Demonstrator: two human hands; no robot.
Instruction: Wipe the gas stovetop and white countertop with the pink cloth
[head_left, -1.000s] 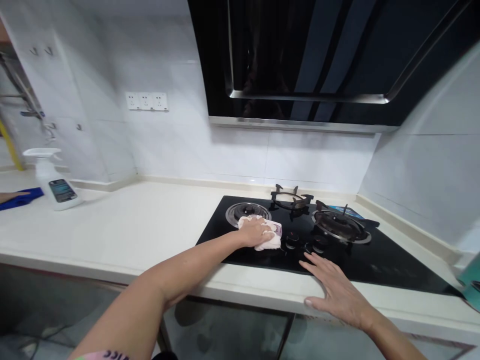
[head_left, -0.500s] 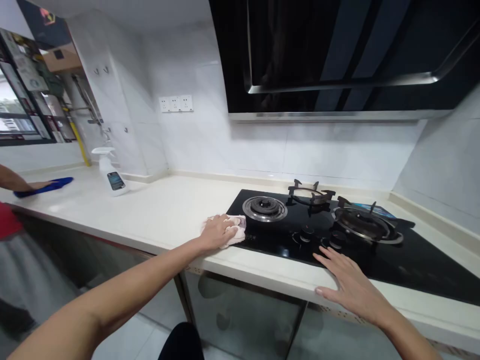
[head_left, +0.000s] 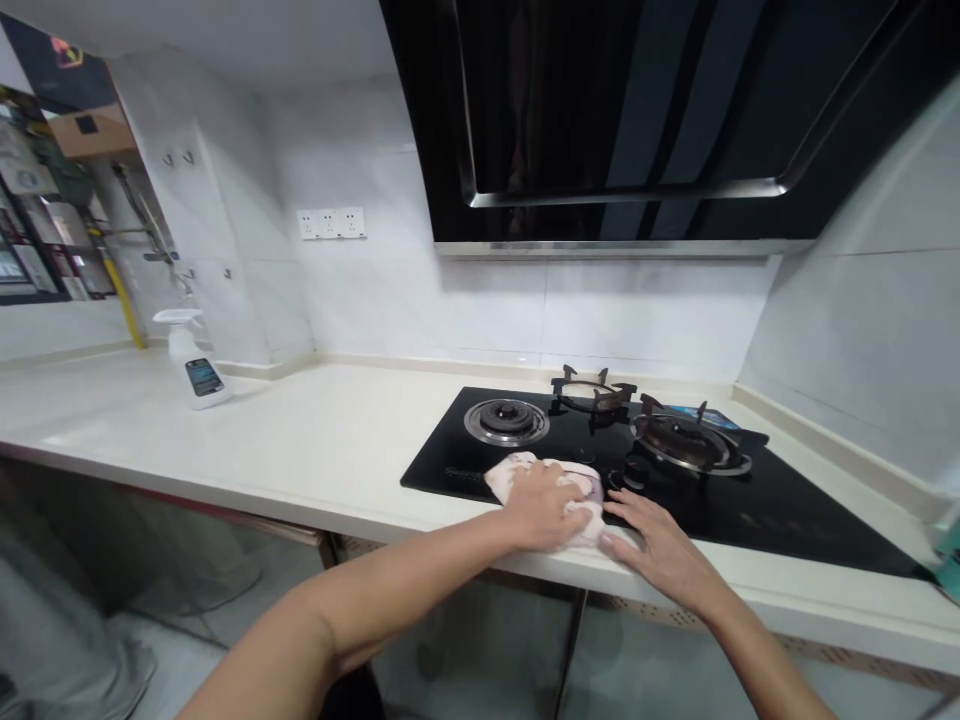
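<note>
A pale pinkish-white cloth (head_left: 501, 476) lies bunched on the front left part of the black glass gas hob (head_left: 435, 465), lapping over its front edge onto the counter. My left hand (head_left: 546, 505) presses down on the cloth, fingers curled into its folds. Just right of it, my right hand (head_left: 660, 545) is open with fingers spread, resting at the hob's front edge. Its fingertips come close to the cloth; whether they touch it I cannot tell. The hob's control knobs (head_left: 634, 470) sit behind my hands, one partly hidden by the cloth.
On the pale counter (head_left: 337, 440), a white spray bottle (head_left: 193, 365) stands at the left. The left burner (head_left: 507, 422) has no pan support on it; a loose pan support (head_left: 592, 390) sits behind. A black range hood (head_left: 600, 130) overhangs the hob. Something green (head_left: 951, 560) shows at far right.
My left hand has slid right with the cloth, from the hob's left corner to in front of the knobs. The view has shifted right, and the other person's hand with a blue cloth has left it.
</note>
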